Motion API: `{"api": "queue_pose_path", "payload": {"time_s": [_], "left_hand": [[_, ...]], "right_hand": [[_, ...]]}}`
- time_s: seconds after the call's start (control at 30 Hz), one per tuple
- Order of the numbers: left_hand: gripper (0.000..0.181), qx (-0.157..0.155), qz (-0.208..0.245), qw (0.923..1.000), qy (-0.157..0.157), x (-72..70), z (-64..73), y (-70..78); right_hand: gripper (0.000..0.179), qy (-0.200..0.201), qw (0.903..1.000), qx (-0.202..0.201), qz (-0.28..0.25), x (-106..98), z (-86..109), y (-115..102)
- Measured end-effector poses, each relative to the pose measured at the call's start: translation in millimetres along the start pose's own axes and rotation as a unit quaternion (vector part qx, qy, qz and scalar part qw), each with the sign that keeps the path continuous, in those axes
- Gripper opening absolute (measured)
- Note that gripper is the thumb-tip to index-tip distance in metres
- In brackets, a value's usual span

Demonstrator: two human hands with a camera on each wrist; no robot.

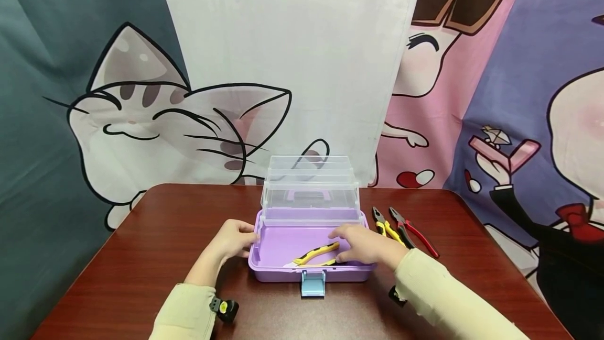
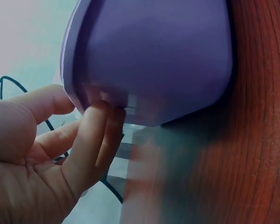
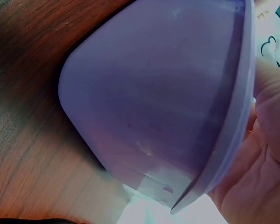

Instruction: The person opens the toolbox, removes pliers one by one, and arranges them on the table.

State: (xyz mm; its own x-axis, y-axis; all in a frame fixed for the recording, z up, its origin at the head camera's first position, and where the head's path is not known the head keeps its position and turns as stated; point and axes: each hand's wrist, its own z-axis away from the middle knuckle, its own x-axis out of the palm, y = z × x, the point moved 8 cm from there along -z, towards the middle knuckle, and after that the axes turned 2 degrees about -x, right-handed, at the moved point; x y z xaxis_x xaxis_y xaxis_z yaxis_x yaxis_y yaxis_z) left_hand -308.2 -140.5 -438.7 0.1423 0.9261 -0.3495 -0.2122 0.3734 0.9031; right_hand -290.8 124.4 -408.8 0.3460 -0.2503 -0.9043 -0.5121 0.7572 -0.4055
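A purple toolbox (image 1: 311,275) with a blue front latch (image 1: 313,283) stands on the table, its clear lid raised at the back. My left hand (image 1: 234,239) holds the box's left rim; in the left wrist view the thumb lies at the edge and fingers curl against the outer wall. Inside the box lies a pair of pliers (image 1: 317,252) with yellow and black handles. Over the right side of the box, my right hand (image 1: 362,245) reaches in with fingers spread beside the handle ends. The right wrist view has its fingertips hidden behind the purple wall (image 3: 149,93).
To the right of the box lie yellow-handled pliers (image 1: 393,233) and red-handled pliers (image 1: 421,237), partly behind the right forearm. The raised clear lid (image 1: 310,196) stands behind the tray. A printed cloth (image 1: 292,41) hangs behind the brown table (image 1: 189,209).
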Motion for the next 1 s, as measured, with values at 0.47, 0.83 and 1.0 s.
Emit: {"api": "queue_pose_path", "payload": {"time_s": [0.47,0.83,1.0], "left_hand": [[0.03,0.005,0.005,1.0,-0.001,0.0,0.1,1.0],[0.03,0.011,-0.005,0.9999,0.004,0.6,-1.0,1.5],[0.029,0.012,-0.008,0.9999,0.004,0.7,-0.2,1.4]], "right_hand": [[0.047,-0.037,0.9972,-0.03,0.059,11,-11.9,-11],[0.045,-0.05,0.995,-0.043,0.075,22,-20.3,-12],[0.045,-0.053,0.9927,-0.06,0.09,26,-24.3,-15]]}}
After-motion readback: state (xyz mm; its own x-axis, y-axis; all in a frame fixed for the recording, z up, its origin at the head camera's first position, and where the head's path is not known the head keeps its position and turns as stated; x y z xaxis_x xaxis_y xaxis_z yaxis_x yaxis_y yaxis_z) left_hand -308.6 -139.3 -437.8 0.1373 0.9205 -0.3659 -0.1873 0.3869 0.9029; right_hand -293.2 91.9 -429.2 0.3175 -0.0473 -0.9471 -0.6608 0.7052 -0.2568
